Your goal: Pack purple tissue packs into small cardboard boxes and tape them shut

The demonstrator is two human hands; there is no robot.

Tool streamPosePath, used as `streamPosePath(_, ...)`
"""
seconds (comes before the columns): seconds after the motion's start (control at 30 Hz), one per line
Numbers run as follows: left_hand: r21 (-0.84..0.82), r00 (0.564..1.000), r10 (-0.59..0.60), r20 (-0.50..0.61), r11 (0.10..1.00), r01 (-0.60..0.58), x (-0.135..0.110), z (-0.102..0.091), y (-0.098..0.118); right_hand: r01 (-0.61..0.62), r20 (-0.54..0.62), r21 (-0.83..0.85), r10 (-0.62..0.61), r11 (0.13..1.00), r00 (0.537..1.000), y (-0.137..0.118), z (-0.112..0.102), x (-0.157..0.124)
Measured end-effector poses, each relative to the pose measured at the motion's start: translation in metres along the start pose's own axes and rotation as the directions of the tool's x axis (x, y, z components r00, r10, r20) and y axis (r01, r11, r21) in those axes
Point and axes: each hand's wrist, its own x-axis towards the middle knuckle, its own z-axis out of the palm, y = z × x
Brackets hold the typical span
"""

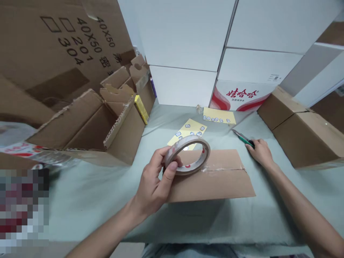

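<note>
My left hand (pixel 157 177) is closed on a roll of packing tape (pixel 187 169), thumb inside the ring, held tilted above a flat piece of cardboard (pixel 212 186). A strip of clear tape runs along the seam of that cardboard. On the right, the fingers of my right hand (pixel 260 152) are round the green handle of a utility knife (pixel 243 138), its metal end pointing to the far left. The knife lies on or just over the cloth; I cannot tell which. Behind the roll is a yellow sheet (pixel 189 127) with small blue-edged stickers, partly hidden.
An open cardboard box (pixel 120 143) stands at the left, with a small yellow box (pixel 141 109) against it. A closed carton (pixel 303 125) stands at the right. White cartons (pixel 182 86) form a wall behind. A second yellow sticker sheet (pixel 219 114) lies near them on the green cloth (pixel 107 200).
</note>
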Motion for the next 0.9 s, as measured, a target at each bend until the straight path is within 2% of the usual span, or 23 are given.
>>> streamPosePath(0.03,-0.003,1.000,0.016,-0.008,1.000,-0.016,-0.001,0.001,-0.001,-0.011,-0.009,0.007,0.011,1.000,1.000,-0.001,0.000,-0.001)
streamPosePath(0.1,-0.013,1.000,0.023,-0.016,1.000,-0.023,-0.003,0.002,-0.002,-0.012,-0.037,0.032,0.013,0.999,0.999,-0.006,-0.013,-0.011)
streamPosePath(0.17,-0.030,1.000,0.020,-0.023,0.999,-0.021,-0.004,0.005,-0.004,0.018,-0.066,0.068,-0.013,0.998,0.998,-0.016,-0.042,-0.032)
streamPosePath(0.23,-0.052,0.999,0.025,-0.045,0.998,-0.028,-0.005,0.008,-0.006,0.105,-0.065,0.116,-0.098,0.988,0.993,-0.033,-0.079,-0.065)
streamPosePath(0.27,-0.064,0.998,0.033,-0.061,0.997,-0.037,-0.005,0.009,-0.007,0.223,-0.049,0.168,-0.218,0.960,0.975,-0.043,-0.098,-0.084)
streamPosePath(0.33,-0.085,0.995,0.045,-0.088,0.995,-0.052,-0.006,0.011,-0.008,0.411,0.047,0.242,-0.434,0.879,0.900,-0.064,-0.129,-0.123)
streamPosePath(0.4,-0.099,0.995,0.045,-0.092,0.994,-0.054,-0.007,0.011,-0.010,0.488,0.109,0.265,-0.528,0.832,0.842,-0.085,-0.146,-0.154)
streamPosePath(0.5,-0.113,0.996,0.048,-0.078,0.992,-0.056,-0.008,0.012,-0.011,0.482,0.143,0.284,-0.534,0.829,0.833,-0.107,-0.150,-0.177)
streamPosePath(0.7,-0.165,0.997,0.039,-0.066,0.985,-0.050,-0.007,0.011,-0.012,0.520,0.102,0.291,-0.566,0.803,0.818,-0.134,-0.134,-0.176)
streamPosePath(0.9,-0.184,0.994,0.010,-0.105,0.983,-0.029,-0.010,0.015,-0.011,0.592,0.052,0.208,-0.614,0.778,0.788,-0.149,-0.134,-0.184)
